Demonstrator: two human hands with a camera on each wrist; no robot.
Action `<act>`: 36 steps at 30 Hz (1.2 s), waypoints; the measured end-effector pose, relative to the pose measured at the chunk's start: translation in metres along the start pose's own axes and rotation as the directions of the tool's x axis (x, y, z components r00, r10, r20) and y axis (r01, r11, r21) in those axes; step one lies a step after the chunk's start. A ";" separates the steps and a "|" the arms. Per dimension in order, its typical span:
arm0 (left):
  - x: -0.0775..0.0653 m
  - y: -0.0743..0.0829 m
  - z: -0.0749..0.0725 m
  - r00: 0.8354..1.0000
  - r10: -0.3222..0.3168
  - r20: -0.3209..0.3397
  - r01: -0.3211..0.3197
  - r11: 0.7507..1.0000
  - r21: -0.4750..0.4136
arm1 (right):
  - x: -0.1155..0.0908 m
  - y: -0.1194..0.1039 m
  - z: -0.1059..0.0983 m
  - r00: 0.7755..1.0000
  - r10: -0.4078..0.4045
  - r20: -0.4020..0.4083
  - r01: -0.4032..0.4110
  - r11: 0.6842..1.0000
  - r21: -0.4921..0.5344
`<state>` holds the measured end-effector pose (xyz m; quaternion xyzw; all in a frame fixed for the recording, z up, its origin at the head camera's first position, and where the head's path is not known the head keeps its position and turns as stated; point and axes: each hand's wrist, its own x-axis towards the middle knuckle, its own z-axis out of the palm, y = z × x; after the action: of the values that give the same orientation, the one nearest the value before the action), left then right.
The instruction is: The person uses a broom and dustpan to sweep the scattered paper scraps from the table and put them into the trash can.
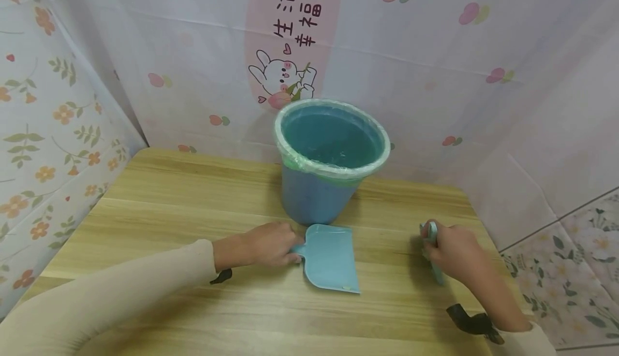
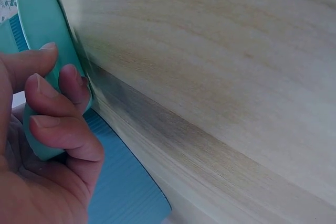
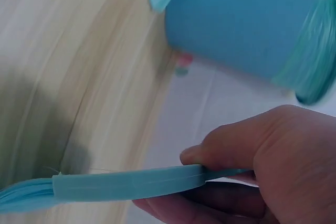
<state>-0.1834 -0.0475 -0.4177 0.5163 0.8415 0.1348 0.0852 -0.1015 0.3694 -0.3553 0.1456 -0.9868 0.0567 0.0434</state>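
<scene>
A light blue dustpan lies on the wooden table, its wide edge towards the right. My left hand grips its short handle; in the left wrist view the fingers curl around a teal handle. A small yellowish speck shows at the pan's near corner. To the right, my right hand holds a small light blue hand brush by its handle, thumb on one side and fingers on the other. Blue bristles point away from the hand. The brush stands apart from the dustpan.
A blue bucket stands just behind the dustpan, lined with a thin greenish bag folded over its rim. Patterned cloth hangs along the back and left of the wooden table. Tiled wall borders the right side.
</scene>
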 end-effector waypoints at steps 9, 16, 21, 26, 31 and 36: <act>0.000 0.000 0.000 1.000 -0.012 0.003 0.012 1.000 0.010 | 0.018 -0.035 0.001 0.994 -0.044 -0.097 0.050 0.997 0.060; 0.000 0.000 0.000 1.000 -0.017 0.005 0.017 0.999 0.035 | 0.019 -0.049 -0.003 0.993 -0.034 -0.113 0.044 0.996 0.084; 0.000 0.001 0.000 1.000 -0.020 0.015 0.019 0.999 0.047 | 0.013 -0.056 -0.006 0.993 0.027 -0.112 -0.024 0.999 0.029; 0.000 0.002 -0.002 0.999 -0.023 0.025 0.022 0.998 0.058 | 0.012 -0.062 0.000 0.991 0.111 -0.079 -0.110 0.994 0.017; 0.000 0.001 -0.002 0.999 -0.020 0.030 0.019 0.998 0.053 | 0.020 -0.064 0.009 0.983 0.146 -0.114 -0.142 0.989 0.044; 0.000 0.001 -0.002 1.000 -0.012 0.026 0.010 0.999 0.049 | 0.031 -0.062 0.014 0.971 0.150 -0.185 -0.135 0.986 0.094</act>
<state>-0.1832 -0.0469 -0.4159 0.5152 0.8462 0.1070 0.0843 -0.1136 0.2998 -0.3600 0.0698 -0.9828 0.1134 0.1279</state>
